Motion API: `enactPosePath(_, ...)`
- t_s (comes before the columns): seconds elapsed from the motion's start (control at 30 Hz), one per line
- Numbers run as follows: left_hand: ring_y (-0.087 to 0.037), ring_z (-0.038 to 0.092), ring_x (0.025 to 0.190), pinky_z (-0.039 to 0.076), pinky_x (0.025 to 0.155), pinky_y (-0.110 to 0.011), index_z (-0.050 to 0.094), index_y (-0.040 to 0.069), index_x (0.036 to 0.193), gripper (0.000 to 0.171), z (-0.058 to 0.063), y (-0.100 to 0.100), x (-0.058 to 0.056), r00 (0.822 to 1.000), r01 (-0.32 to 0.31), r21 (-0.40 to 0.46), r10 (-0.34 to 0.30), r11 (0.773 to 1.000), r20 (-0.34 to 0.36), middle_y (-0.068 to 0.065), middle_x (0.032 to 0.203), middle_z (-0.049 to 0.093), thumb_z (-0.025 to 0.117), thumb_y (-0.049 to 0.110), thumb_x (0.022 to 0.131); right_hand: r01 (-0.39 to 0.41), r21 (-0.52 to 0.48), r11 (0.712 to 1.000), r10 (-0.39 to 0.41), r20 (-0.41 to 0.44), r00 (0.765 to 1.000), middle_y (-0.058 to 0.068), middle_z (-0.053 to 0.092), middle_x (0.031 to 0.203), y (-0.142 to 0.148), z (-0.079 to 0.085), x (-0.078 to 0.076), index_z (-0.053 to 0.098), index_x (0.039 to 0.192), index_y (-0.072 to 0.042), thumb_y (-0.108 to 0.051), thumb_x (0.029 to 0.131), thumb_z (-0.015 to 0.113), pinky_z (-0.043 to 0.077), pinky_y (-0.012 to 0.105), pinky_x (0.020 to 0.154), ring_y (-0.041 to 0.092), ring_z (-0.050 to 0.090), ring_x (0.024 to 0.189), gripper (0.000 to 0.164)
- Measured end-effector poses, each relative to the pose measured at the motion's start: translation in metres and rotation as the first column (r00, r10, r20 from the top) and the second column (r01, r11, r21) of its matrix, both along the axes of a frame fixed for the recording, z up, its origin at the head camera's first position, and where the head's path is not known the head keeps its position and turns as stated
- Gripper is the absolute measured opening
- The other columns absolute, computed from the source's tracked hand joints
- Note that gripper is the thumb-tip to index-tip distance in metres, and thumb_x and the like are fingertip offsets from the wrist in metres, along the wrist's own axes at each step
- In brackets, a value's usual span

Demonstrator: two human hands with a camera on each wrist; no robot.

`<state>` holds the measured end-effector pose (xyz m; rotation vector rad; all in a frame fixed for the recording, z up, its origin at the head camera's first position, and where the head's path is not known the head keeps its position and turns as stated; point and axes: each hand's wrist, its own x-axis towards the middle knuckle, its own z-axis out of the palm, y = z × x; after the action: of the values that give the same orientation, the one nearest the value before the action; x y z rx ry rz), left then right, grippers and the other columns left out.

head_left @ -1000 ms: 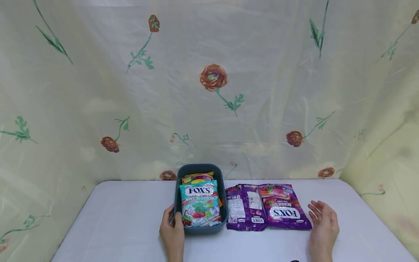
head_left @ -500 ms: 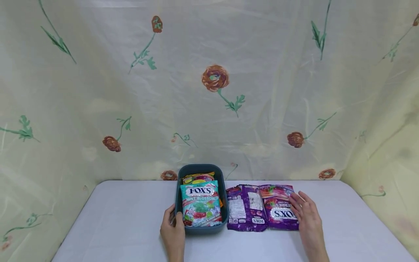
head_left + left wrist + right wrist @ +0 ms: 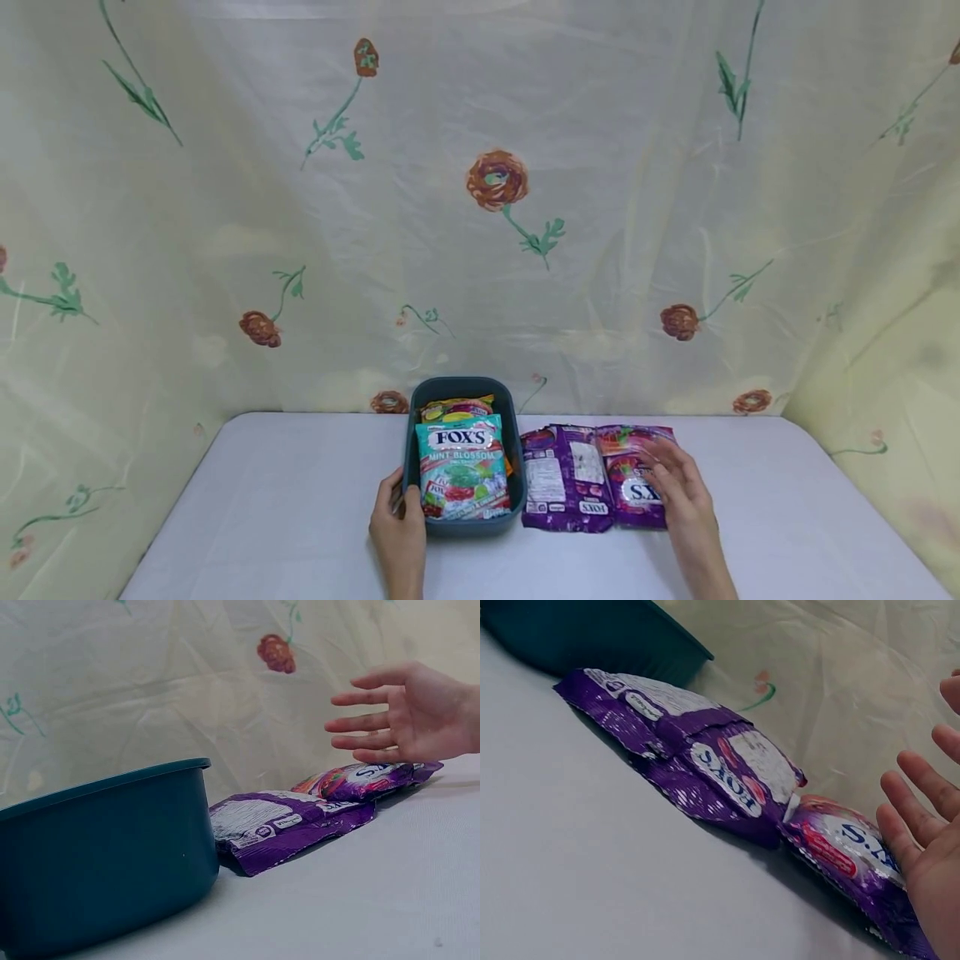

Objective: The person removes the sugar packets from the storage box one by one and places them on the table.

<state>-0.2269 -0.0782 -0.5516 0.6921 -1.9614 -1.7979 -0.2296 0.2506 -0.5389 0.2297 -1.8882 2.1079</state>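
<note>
My left hand (image 3: 399, 527) holds the near left side of a dark teal plastic bin (image 3: 459, 528), thumb at the rim and fingers along the outer wall. Inside the bin lies a mint-green FOX'S Mint Blossom candy bag (image 3: 462, 467), over a yellow candy bag (image 3: 457, 408). To the right, two purple FOX'S candy bags lie side by side: one back side up (image 3: 566, 479), the other a Berries bag (image 3: 637, 492) front side up. Above the Berries bag hovers my right hand (image 3: 686, 508), fingers spread and extended, partly covering it in the head view.
The bin and bags rest on a white table (image 3: 300, 500). A floral-patterned curtain (image 3: 585, 208) hangs behind the table and along both sides. The back-side-up purple bag sits close against the bin's right wall.
My right hand has moved left from beside the Berries bag to over it. The left hand stays at the bin, and the bin and bags keep their places.
</note>
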Motion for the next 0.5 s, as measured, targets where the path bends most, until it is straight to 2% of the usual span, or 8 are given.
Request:
enactPosePath(0.3, -0.033, 0.057, 0.114, 0.047, 0.097, -0.050, 0.058, 0.006, 0.124, 0.037, 0.001, 0.000, 0.000, 1.000, 0.003, 0.001, -0.003, 1.000, -0.001, -0.018, 0.124, 0.061, 0.051, 0.011, 0.088, -0.136, 0.044, 0.990, 0.139, -0.050, 0.989, -0.006, 0.051, 0.135, -0.016, -0.001, -0.006, 0.027, 0.143, 0.001, -0.005, 0.099, 0.038, 0.047, 0.018, 0.094, 0.005, 0.052, 0.121, 0.045)
enactPosePath(0.5, -0.032, 0.058, 0.112, 0.048, 0.097, -0.049, 0.059, 0.005, 0.123, 0.037, -0.001, 0.000, -0.001, 1.000, -0.004, 0.004, 0.004, 1.000, -0.012, -0.019, 0.122, 0.061, 0.051, 0.010, 0.088, -0.177, 0.094, 0.980, 0.178, -0.010, 0.984, -0.007, 0.053, 0.133, -0.036, 0.000, -0.009, 0.028, 0.141, 0.007, 0.001, 0.096, 0.041, 0.046, 0.017, 0.096, 0.005, 0.052, 0.122, 0.047)
